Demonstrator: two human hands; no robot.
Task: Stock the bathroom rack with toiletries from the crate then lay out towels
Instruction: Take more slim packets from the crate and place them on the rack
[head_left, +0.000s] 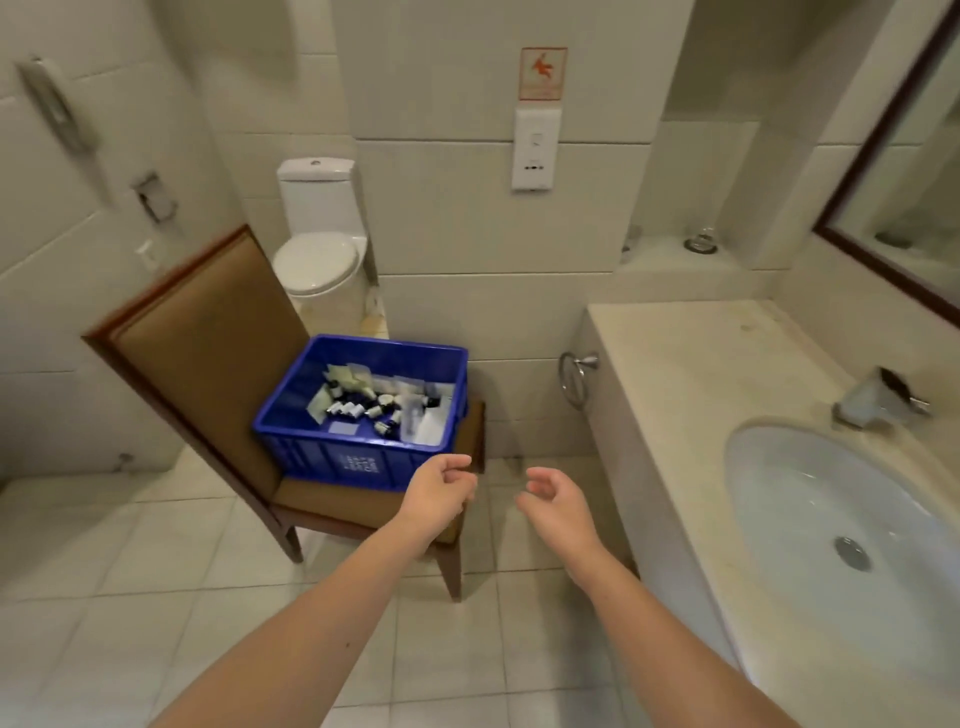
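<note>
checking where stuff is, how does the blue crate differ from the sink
The crate is blue, boxy and sits on a chair; the sink is white, oval and set into the counter. The crate holds small bottles and packets; the sink shows only its drain. Both are open-topped.

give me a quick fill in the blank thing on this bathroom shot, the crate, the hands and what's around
1. The blue crate sits on the seat of a ____.
2. The left hand and the right hand hover near the crate and hold ____.
3. Against the far wall stands a white ____ with its lid down.
4. The oval sink lies on the person's ____ side.

Missing words: chair; nothing; toilet; right.
</note>
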